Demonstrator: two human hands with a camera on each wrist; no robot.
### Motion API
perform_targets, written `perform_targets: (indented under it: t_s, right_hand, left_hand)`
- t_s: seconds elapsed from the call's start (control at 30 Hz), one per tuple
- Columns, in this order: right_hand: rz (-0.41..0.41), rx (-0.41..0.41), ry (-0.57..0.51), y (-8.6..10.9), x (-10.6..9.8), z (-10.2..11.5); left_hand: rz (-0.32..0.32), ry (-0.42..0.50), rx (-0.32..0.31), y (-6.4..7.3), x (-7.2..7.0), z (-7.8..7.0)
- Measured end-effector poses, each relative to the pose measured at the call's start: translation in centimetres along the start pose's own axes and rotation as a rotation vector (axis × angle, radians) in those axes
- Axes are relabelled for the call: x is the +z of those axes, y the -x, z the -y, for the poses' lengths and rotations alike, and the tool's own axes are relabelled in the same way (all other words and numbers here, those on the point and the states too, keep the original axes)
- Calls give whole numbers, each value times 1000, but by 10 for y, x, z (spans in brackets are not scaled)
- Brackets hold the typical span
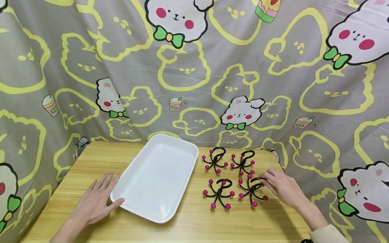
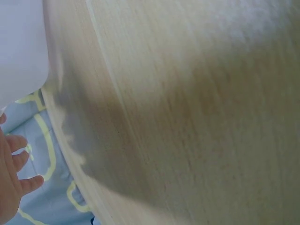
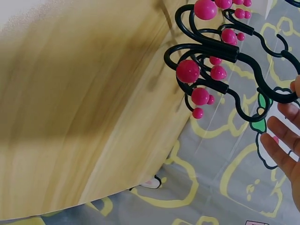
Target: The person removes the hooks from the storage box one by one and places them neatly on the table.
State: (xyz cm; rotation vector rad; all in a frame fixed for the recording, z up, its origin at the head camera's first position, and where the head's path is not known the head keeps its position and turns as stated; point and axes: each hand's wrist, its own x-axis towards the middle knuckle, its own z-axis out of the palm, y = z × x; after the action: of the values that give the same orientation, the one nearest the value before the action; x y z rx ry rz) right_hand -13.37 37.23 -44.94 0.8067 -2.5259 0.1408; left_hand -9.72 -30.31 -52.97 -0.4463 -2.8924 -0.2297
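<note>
My left hand [image 1: 95, 200] lies with its fingers straight along the left edge of a white rectangular tray [image 1: 155, 175], its thumb at the near-left corner. In the left wrist view, part of that hand [image 2: 11, 178] shows below the tray's corner [image 2: 23, 56]. At the right, my right hand [image 1: 284, 187] pinches the hook end of a black wire head massager [image 1: 252, 190] with pink ball tips. The right wrist view shows the fingers [image 3: 283, 136] at the curved hook; the thumb is hidden there. That massager's legs stand near the tabletop.
Three similar massagers lie beside it: near left [image 1: 219, 194], far left [image 1: 215, 160] and far right [image 1: 243, 162]. The wooden table [image 1: 127, 222] ends at a grey patterned curtain [image 1: 194, 98], which hangs behind it and around both sides.
</note>
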Motion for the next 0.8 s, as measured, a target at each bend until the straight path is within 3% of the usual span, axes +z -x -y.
perform_targets:
  t_s: [0.8]
  right_hand:
    - [-21, -13, 21, 6, 5, -1]
  left_hand:
    - [6, 11, -6, 0, 0, 0]
